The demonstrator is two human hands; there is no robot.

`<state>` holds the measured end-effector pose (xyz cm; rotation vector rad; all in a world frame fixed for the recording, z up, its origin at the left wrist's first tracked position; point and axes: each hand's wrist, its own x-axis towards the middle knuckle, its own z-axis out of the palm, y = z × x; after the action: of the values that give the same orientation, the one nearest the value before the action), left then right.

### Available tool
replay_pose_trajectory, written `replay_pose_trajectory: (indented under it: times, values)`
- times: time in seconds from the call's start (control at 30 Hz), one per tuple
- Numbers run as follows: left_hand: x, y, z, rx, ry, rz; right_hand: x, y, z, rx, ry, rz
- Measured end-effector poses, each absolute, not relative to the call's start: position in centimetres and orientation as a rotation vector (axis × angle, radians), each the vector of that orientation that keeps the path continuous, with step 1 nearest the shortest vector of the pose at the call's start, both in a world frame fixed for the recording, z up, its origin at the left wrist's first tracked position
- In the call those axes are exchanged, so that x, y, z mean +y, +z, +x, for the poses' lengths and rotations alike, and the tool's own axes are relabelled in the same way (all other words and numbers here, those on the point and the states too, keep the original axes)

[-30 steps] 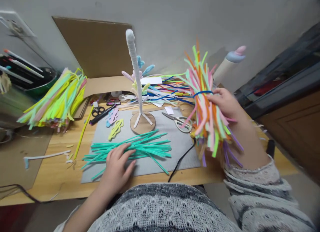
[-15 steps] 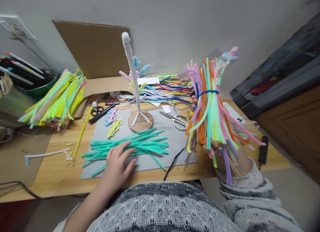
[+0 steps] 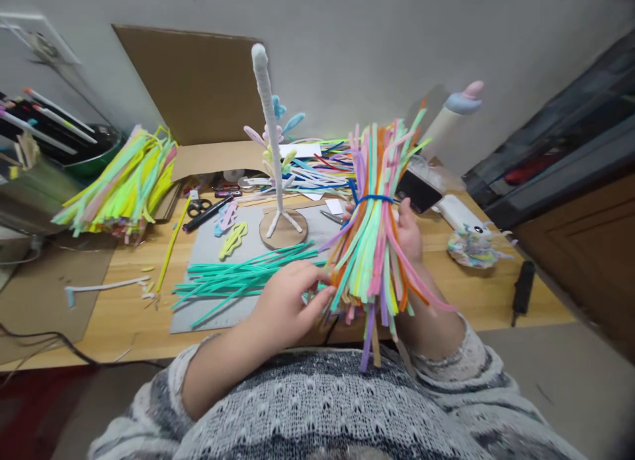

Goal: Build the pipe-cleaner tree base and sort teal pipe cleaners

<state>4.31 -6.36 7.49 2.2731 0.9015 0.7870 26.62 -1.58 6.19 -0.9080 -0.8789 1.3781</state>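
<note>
A thick bundle of many-coloured pipe cleaners (image 3: 370,248), tied round with a blue one, stands in my right hand (image 3: 411,238), whose fingers wrap it from behind. My left hand (image 3: 295,301) is at the bundle's lower left side, thumb and forefinger brought together at the strand ends; how firmly they pinch is unclear. Loose teal pipe cleaners (image 3: 223,278) lie on the grey mat (image 3: 186,318), partly behind my left hand. Behind them rises a white wrapped stem (image 3: 268,109) on a round cardboard base (image 3: 284,238), with blue, pink and yellow petal shapes beside it.
Another bundle of yellow and green pipe cleaners (image 3: 122,188) lies at the left. Black scissors (image 3: 198,207), a black pen (image 3: 211,214), a phone (image 3: 421,188) and a black-handled tool (image 3: 522,291) are on the table. Cardboard (image 3: 198,89) leans on the wall.
The tied bundle has moved left and nearer my body in my right hand. My left hand has left the teal pipe cleaners and moved right to the bundle.
</note>
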Motion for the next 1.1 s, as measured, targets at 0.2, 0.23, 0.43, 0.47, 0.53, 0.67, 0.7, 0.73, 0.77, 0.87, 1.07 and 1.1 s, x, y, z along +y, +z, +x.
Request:
replay_pose_trajectory:
  times: [0.2, 0.23, 0.43, 0.47, 0.53, 0.67, 0.7, 0.73, 0.77, 0.87, 1.07, 1.1]
  values:
    - [-6.5, 8.4, 5.1, 1.017, 0.726, 2.152, -3.3, 5.9, 24.3, -0.637, 1.484, -0.797]
    - [-6.6, 8.4, 5.0, 1.017, 0.707, 2.133, -3.5, 6.0, 24.1, -0.640, 1.452, -0.781]
    - [-6.9, 7.2, 4.9, 1.148, 0.727, 2.130, -4.2, 6.1, 23.2, -0.658, 1.250, -0.721]
    - [-6.9, 6.9, 4.8, 1.163, 0.769, 2.137, -4.3, 6.0, 23.1, -0.663, 1.225, -0.717]
    - [-6.8, 6.6, 4.7, 1.155, 0.838, 2.185, -4.3, 5.9, 22.8, -0.685, 1.197, -0.717]
    - [-6.7, 6.7, 4.4, 1.131, 0.891, 2.249, -4.4, 6.2, 22.3, -0.762, 1.170, -0.721]
    - [-6.7, 6.8, 4.4, 1.141, 0.918, 2.248, -4.4, 6.4, 22.2, -0.781, 1.166, -0.712]
    - [-6.8, 6.9, 4.3, 1.154, 0.947, 2.250, -4.4, 6.6, 22.1, -0.796, 1.165, -0.702]
    - [-6.9, 7.0, 4.2, 1.169, 0.976, 2.256, -4.4, 6.7, 22.0, -0.805, 1.166, -0.696]
    - [-7.1, 7.2, 3.6, 1.222, 1.022, 2.282, -3.8, 6.7, 22.3, -0.806, 1.154, -0.721]
    - [-5.7, 5.1, -1.4, 1.429, 0.886, 2.469, -1.3, 5.6, 26.1, -0.694, 0.964, -0.696]
    - [-5.3, 4.4, -2.6, 1.484, 0.842, 2.487, -1.0, 5.6, 26.9, -0.656, 0.917, -0.676]
